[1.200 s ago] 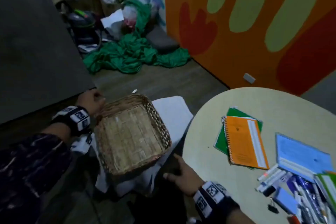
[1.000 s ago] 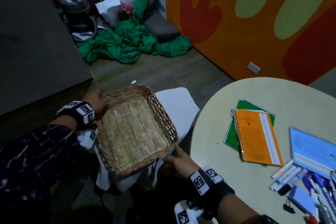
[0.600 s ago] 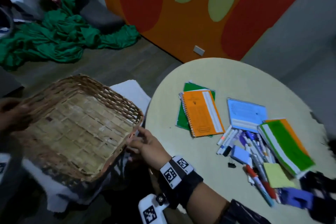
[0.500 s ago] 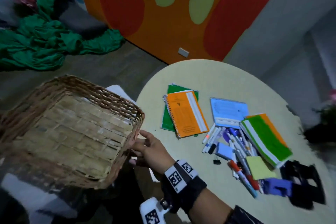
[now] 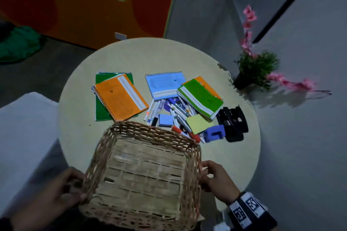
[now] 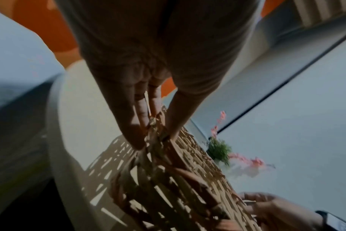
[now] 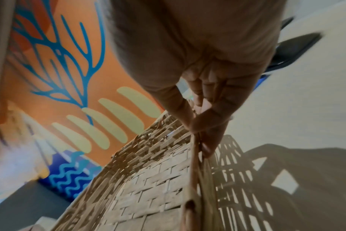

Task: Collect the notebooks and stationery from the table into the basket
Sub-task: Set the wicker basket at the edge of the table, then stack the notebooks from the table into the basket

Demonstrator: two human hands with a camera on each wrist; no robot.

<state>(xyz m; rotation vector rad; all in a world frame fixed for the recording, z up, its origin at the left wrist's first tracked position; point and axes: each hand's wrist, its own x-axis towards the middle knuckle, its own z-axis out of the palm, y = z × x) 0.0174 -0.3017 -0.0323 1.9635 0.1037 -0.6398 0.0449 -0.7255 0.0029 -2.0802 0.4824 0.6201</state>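
Note:
An empty wicker basket (image 5: 105, 155) hangs over the near edge of the round table (image 5: 142, 56). My left hand (image 5: 73, 187) grips its left rim and my right hand (image 5: 208, 172) grips its right rim. In the left wrist view my fingers (image 6: 132, 121) pinch the weave (image 6: 168, 168); the right wrist view has thumb and fingers (image 7: 205, 128) clamped on the rim (image 7: 193, 171). Beyond the basket lie an orange notebook (image 5: 120, 97) on a green one (image 5: 101, 107), a blue notebook (image 5: 165, 83), a green-covered pad (image 5: 201, 97), pens and markers (image 5: 176, 110), sticky notes (image 5: 198, 123).
A black hole punch (image 5: 232, 120) and a purple stapler (image 5: 214, 133) sit at the right of the pile. A potted plant with pink flowers (image 5: 255, 67) stands at the table's far right edge. A white seat (image 5: 24, 129) is left of the table.
The basket has been lifted from the white seat and swung right over the table's near edge. Both hands now hold its rims, and my view has turned toward the table.

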